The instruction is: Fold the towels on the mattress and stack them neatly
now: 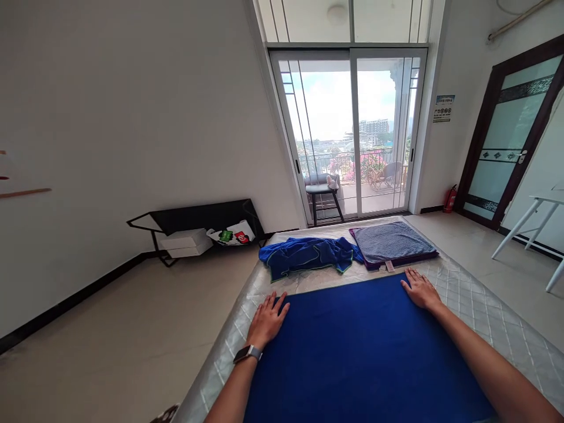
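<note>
Blue cloth [352, 346] lies spread on the mattress [480, 299] in head view, smoothing apparently nearly done, left hand [267, 320] and right hand [422, 290] at its far corners, fingers open, gripping nothing, bunched cloth [308, 257] by the mattress's far-left corner seemingly still to do, folded towels [392, 242] by far-right corner seemingly finished.

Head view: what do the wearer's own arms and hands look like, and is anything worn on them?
The left hand and right hand wear no gloves, and no sleeve shows on the left forearm or right forearm. A watch with a dark, rectangular face and grey band sits at the left wrist; nothing shows at the right.
</note>
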{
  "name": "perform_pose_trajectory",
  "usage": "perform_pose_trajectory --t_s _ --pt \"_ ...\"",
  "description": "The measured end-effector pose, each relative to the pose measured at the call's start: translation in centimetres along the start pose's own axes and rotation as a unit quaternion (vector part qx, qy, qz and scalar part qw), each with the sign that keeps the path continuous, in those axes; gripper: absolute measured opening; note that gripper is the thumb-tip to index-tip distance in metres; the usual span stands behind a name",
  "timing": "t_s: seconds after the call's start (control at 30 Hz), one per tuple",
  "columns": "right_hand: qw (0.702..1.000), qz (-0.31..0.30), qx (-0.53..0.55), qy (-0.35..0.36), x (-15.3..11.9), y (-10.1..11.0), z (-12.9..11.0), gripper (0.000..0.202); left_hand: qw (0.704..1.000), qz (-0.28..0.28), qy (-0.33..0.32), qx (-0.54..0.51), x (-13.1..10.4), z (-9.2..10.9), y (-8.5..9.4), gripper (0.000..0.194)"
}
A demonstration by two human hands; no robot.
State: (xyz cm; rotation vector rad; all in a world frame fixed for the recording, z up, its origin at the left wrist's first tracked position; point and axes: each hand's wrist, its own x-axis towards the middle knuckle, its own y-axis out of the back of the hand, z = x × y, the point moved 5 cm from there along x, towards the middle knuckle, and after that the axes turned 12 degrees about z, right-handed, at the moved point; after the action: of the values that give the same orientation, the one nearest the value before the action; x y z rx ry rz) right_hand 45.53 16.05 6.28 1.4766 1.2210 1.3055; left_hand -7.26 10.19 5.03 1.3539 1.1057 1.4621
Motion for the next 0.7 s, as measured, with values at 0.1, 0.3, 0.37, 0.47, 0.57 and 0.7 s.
perform_pose_trajectory --t_s 0.1,0.3,0.37,0.47,0.57,0.7 --pt "1.0 0.005 -0.017 0.004 0.2 0.9 -0.7 0.068 1.0 0.011 0.008 -0.001 -0.1 0.2 0.2 0.059" --pt "0.994 0.06 0.013 0.089 -1.8 2.7 -11.0 0.062 1.0 0.004 0.016 -0.002 0.1 0.3 0.5 0.06" --pt "0.984 0.024 0.066 0.164 -3.5 1.9 -16.1 0.062 1.0 0.008 0.014 0.004 0.1 0.3 0.4 0.059" --pt "0.968 -0.021 0.119 0.22 -5.4 0.4 -20.9 0.065 1.0 0.014 0.003 0.02 0.1 0.2 0.1 0.059" --pt "0.969 -0.048 0.128 0.206 -5.4 -0.3 -20.4 0.068 0.999 0.02 0.0 0.026 0.2 -0.1 -0.3 0.059" --pt "0.983 -0.051 0.094 0.147 -3.5 0.2 -13.1 0.068 1.0 0.018 -0.002 0.025 0.3 -0.6 -0.8 0.059"
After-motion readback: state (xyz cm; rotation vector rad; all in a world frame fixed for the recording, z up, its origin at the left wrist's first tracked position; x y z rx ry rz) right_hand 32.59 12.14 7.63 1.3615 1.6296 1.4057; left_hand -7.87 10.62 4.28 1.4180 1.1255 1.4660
